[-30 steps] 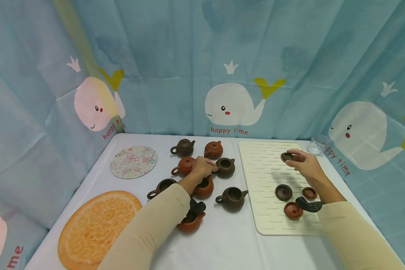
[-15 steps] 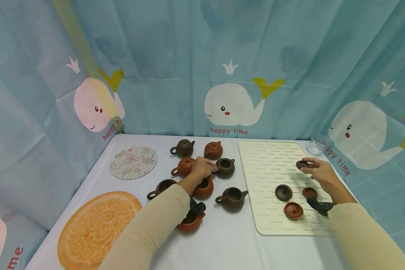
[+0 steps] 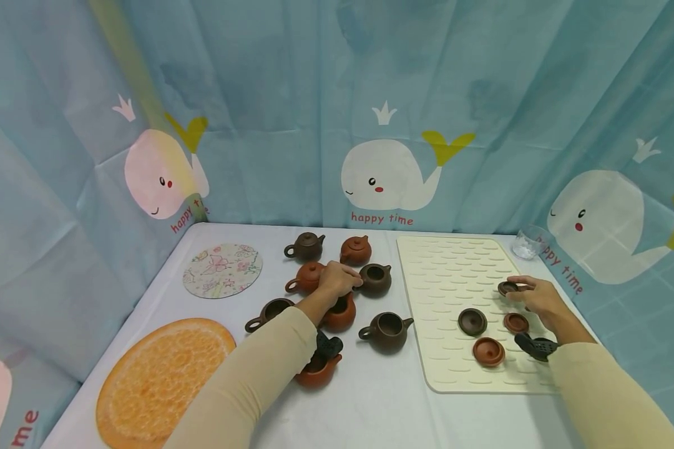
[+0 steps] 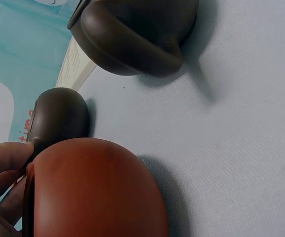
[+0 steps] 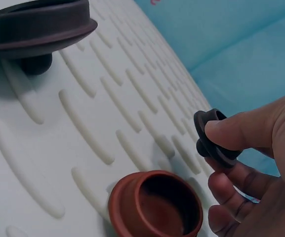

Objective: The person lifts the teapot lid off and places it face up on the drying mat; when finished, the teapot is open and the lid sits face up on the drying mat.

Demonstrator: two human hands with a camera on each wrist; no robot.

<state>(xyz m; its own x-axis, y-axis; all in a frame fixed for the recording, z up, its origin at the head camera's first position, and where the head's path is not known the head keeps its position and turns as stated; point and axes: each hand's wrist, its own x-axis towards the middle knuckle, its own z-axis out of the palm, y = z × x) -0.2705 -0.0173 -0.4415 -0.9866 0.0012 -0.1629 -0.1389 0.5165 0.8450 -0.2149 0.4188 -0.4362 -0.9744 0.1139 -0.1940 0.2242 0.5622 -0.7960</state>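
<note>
My left hand (image 3: 337,279) reaches over a reddish-brown open teapot (image 3: 339,313) and pinches the handle of a small dark brown teapot (image 3: 376,280), which stands lidless on the white table. That dark teapot (image 4: 61,116) sits partly behind the reddish one in the left wrist view. Over the right side of the cream ridged mat (image 3: 444,268), my right hand (image 3: 542,302) holds a small dark teapot lid (image 3: 507,289) between thumb and fingers. Its knob points down toward the mat in the right wrist view, just beyond a reddish lid (image 5: 167,207) lying upturned.
A larger dark lid (image 3: 473,322) and another reddish lid (image 3: 488,352) lie on the mat. Several more teapots stand around my left arm, some lidded. A clear glass bowl (image 3: 528,243) is at the back right. An orange-slice mat (image 3: 165,380) and a round patterned mat (image 3: 223,270) lie left.
My right hand has carried the small dark lid to the right, toward me and lower over the mat. The left hand has stayed at the dark teapot's handle.
</note>
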